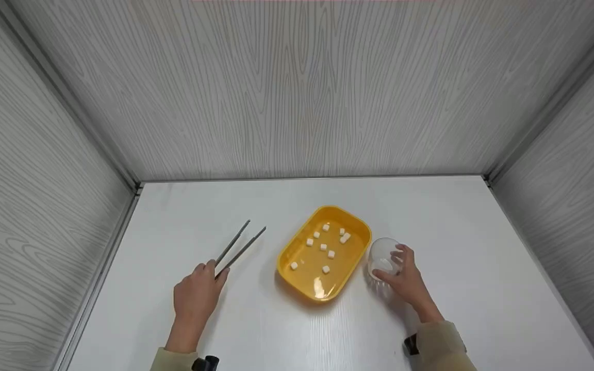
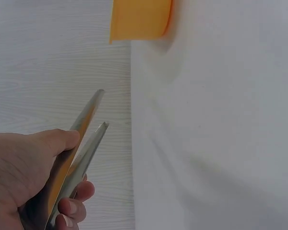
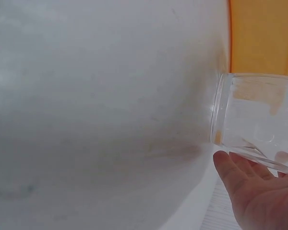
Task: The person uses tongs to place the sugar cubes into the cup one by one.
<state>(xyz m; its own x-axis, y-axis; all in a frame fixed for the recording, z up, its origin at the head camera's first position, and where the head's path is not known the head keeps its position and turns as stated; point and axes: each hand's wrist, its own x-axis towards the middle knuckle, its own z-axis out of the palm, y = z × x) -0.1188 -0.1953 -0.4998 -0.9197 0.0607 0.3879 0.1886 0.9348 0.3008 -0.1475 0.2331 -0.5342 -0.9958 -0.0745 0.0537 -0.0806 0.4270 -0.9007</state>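
My left hand (image 1: 197,293) grips silver metal tongs (image 1: 240,252), whose two arms stand apart with nothing between their tips. In the left wrist view, thumb and fingers press the tongs (image 2: 79,163) from opposite sides. To the right of the yellow tray stands a clear glass (image 1: 382,253). My right hand (image 1: 405,275) is spread about the glass's right and near side. In the right wrist view, the fingers lie loosely beside the glass (image 3: 259,112), and the thumb looks slightly apart from it; contact by the other fingers cannot be made out.
Several small white cubes (image 1: 323,247) lie scattered in the yellow tray (image 1: 284,268) at the middle of the white table (image 1: 183,216). Grey wood-grain panels (image 1: 297,103) close off the back and both sides.
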